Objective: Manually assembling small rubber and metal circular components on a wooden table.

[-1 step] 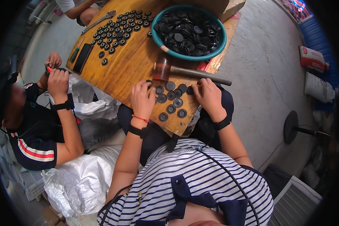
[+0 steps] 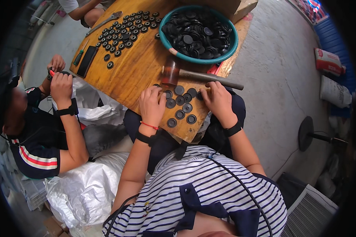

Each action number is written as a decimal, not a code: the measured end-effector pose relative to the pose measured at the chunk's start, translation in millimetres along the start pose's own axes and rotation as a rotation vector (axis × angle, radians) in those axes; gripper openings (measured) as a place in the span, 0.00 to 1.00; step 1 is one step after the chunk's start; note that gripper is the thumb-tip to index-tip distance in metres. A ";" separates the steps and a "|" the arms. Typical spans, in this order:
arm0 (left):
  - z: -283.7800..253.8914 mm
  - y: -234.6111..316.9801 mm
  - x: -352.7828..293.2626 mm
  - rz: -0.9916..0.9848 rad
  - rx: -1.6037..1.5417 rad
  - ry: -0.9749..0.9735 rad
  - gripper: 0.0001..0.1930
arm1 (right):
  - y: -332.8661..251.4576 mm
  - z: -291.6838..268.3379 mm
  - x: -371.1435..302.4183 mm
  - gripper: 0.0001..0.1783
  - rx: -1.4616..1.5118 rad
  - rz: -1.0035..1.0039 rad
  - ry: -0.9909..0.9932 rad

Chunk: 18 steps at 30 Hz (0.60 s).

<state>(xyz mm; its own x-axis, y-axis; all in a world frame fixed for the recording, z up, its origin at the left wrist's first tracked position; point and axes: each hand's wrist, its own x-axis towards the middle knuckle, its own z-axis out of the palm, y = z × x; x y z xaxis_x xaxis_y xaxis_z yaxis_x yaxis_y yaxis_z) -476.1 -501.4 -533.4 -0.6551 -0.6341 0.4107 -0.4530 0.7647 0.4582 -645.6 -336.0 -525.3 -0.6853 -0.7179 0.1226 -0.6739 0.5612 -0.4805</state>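
In the head view, the left hand (image 2: 151, 104) has shifted slightly to the right and toward the person, and now covers a dark disc that showed beside its thumb a moment ago; the loose discs lie in almost the same places, so the handling seems to be at much the same stage. These black round discs (image 2: 187, 108) lie on the near corner of the wooden table (image 2: 134, 75), between the two hands. They rest flat, their ringed or plain faces up; being round, they have no long axis. The left fingers are curled and close together, just short of a disc beyond their tips; whether they clamp anything underneath, I cannot tell. The right hand (image 2: 220, 102) has its fingers bent, thumb and forefinger a little apart, right beside the rightmost disc (image 2: 199, 96); I cannot tell whether it is pinched. Beyond the hands lies a mallet (image 2: 171, 73), head to the left, its handle running right and slightly toward the person. A teal basin (image 2: 168, 50) of black discs stands behind it.
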 end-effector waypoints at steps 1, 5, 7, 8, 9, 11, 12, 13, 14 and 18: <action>-0.5 7.3 -1.5 0.019 -0.070 -0.074 0.09 | -1.1 2.7 1.5 0.14 0.023 -0.130 0.046; 10.3 24.3 -1.0 0.118 -0.178 -0.201 0.09 | -9.6 12.1 4.9 0.15 0.008 -0.330 -0.005; 17.6 29.1 0.8 0.157 -0.177 -0.184 0.11 | -12.9 14.0 4.8 0.15 0.022 -0.349 -0.017; 20.2 30.7 2.1 0.157 -0.176 -0.180 0.11 | -13.3 13.8 5.1 0.15 0.022 -0.353 -0.016; 21.0 34.7 5.1 0.131 -0.125 -0.209 0.11 | -12.1 13.7 4.7 0.13 0.042 -0.358 0.006; 20.1 39.6 8.6 0.107 -0.076 -0.236 0.11 | -9.8 14.1 4.4 0.12 0.061 -0.362 0.029; 18.7 41.2 9.3 0.106 -0.056 -0.244 0.11 | -9.1 14.8 4.5 0.12 0.078 -0.333 0.076; 18.0 42.0 9.8 0.106 -0.037 -0.252 0.11 | -8.8 14.7 4.6 0.12 0.096 -0.304 0.122; 18.2 41.7 10.0 0.107 -0.036 -0.252 0.11 | -8.7 13.6 4.7 0.12 0.096 -0.304 0.124; 20.7 36.0 8.2 0.140 -0.033 -0.188 0.10 | -12.0 11.1 1.9 0.14 0.096 -0.352 0.075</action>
<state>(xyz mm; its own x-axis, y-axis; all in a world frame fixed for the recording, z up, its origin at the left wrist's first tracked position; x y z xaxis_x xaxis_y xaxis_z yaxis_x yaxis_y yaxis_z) -510.2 -476.7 -529.9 -0.8128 -0.4872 0.3194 -0.3315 0.8376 0.4341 -635.7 -348.7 -529.0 -0.4370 -0.8260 0.3561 -0.8451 0.2416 -0.4769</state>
